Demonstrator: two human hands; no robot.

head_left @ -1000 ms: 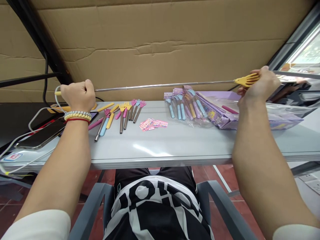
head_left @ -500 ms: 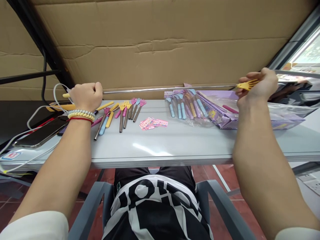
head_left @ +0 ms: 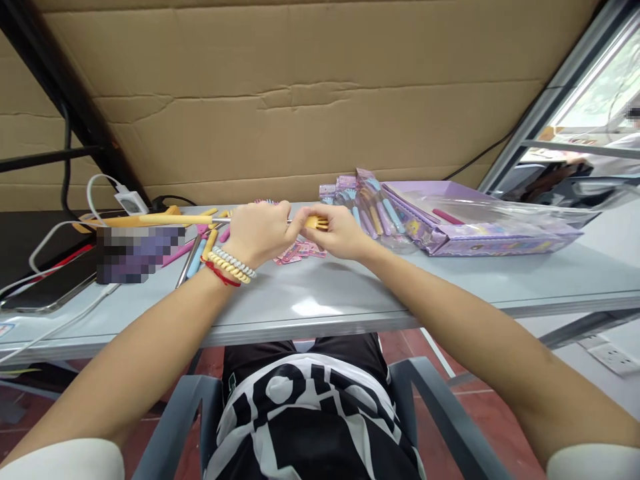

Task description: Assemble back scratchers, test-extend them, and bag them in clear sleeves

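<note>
A yellow telescopic back scratcher lies level across both hands above the table, its handle pointing left. My left hand is wrapped round its metal shaft. My right hand is closed on the yellow claw head, which partly shows between the fingers. The two hands almost touch. Pink printed cards lie just under them. Left of my left wrist are loose back scratchers and handle parts in pink, blue and yellow; my left hand and forearm hide several of them.
Bagged back scratchers lean beside a purple box with clear plastic and a pink handle in it. Left on the table are a phone, white cables and a charger. A cardboard panel stands behind.
The back scratcher was stretched long between my widely spread hands; now it is much shorter. My right hand has come far left and my left hand has moved right, so they meet mid-table.
</note>
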